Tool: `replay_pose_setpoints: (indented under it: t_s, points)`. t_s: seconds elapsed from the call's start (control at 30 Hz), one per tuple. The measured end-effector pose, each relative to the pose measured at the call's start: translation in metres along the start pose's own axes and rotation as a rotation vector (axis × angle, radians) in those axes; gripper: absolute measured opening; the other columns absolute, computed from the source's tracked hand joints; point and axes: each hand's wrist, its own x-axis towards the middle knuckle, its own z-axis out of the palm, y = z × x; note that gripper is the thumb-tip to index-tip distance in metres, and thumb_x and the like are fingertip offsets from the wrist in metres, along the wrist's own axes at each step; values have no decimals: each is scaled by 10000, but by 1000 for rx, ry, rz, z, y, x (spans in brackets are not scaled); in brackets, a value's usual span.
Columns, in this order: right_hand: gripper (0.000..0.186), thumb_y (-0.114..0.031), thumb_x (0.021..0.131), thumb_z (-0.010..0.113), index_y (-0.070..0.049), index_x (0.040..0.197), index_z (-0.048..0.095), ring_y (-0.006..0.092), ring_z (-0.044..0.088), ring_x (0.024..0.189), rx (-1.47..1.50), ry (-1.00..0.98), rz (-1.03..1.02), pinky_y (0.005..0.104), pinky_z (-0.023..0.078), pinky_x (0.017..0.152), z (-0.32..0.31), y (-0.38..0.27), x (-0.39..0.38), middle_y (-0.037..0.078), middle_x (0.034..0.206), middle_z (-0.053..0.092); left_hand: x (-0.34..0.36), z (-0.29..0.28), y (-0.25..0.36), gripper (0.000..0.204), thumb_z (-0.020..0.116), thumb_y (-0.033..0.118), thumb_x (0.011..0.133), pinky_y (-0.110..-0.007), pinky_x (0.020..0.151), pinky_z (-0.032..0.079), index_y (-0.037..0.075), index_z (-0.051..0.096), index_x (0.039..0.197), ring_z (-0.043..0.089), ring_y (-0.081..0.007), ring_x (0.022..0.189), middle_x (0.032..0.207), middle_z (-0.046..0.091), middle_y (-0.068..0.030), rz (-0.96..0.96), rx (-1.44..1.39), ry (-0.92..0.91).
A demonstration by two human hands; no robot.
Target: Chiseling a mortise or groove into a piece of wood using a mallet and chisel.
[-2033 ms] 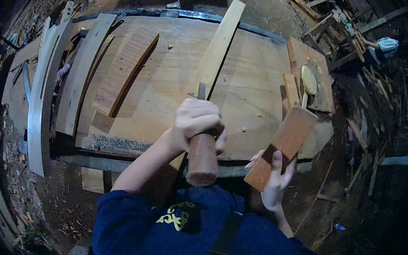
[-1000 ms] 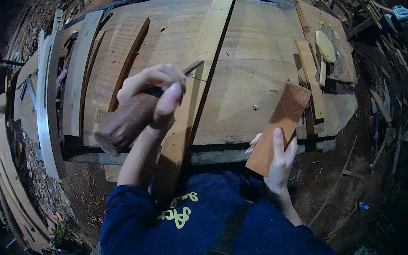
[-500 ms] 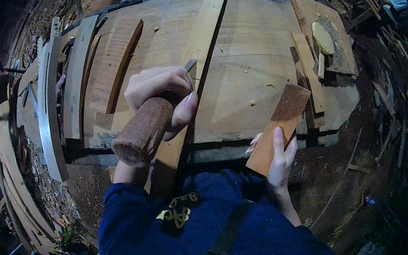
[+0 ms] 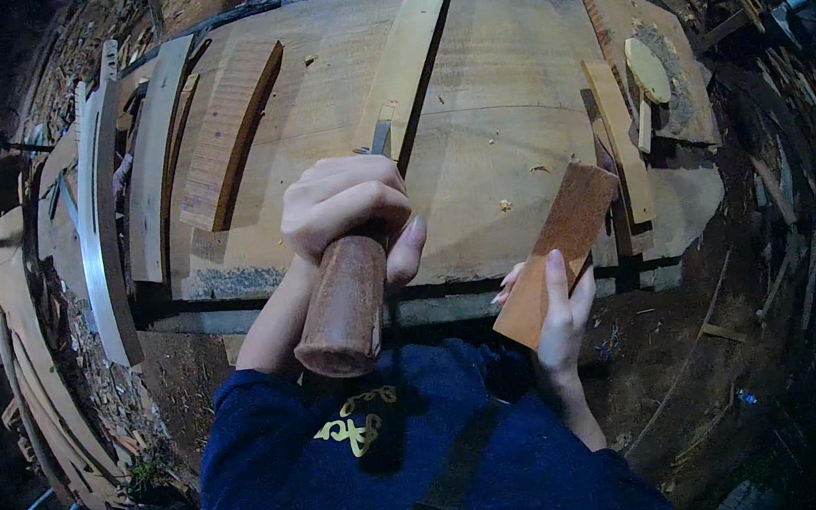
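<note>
My left hand (image 4: 347, 202) is closed around the thick brown wooden handle of a chisel (image 4: 346, 307). The handle's butt points back toward my chest, and the steel blade (image 4: 382, 137) sticks out beyond my knuckles. Its tip is at a small pencilled rectangle on a long pale plank (image 4: 409, 43); whether it touches the wood I cannot tell. My right hand (image 4: 563, 310) grips a rectangular reddish-brown wooden block (image 4: 563, 247) by its near end, tilted up and held apart from the chisel at the bench's near edge. My left hand hides part of the plank.
The plank lies on a wide wooden bench top (image 4: 498, 73) scattered with chips. A reddish board (image 4: 233, 134) and a silvery metal strip (image 4: 101, 240) lie on the left. At right are a pale narrow board (image 4: 618, 140) and a round-headed wooden paddle (image 4: 647, 72).
My left hand has shifted slightly right and nearer to me. The chisel has turned, its butt swinging right and toward my chest, its blade more upright. The block has barely moved.
</note>
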Motion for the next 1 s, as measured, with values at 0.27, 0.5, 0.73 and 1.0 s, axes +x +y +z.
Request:
replay_pose_setpoints:
  t_s: [0.27,0.5,0.73,1.0]
  points:
    - [312,-227,999,479,2,1191,388,189,613,677,45,-115,-51,314,525,624,-5,4,-1,145,843,610,22,9,0,200,696,116,729,-269,527,435,13,543,650,550,-182,512,562,520,-74,-297,-45,60]
    - [525,-220,906,586,18,1280,305,254,613,803,-142,-6,-725,358,508,735,-5,-30,-15,201,950,602,32,26,-12,270,772,216,599,-289,528,452,53,577,687,608,-232,542,614,563,-99,-81,10,6]
    - [632,-519,878,494,37,1150,364,315,576,796,-492,-261,-1178,412,473,705,-9,-98,-37,178,1011,475,30,36,-18,183,712,163,637,-300,521,444,57,563,641,592,-235,529,578,557,-86,-55,-61,31]
    - [624,-357,930,569,113,1292,376,333,576,867,-553,117,-1314,413,464,766,3,-80,-43,252,1058,549,29,54,-24,261,679,240,545,-401,501,414,82,502,653,570,-347,580,602,530,-126,4,-16,-25]
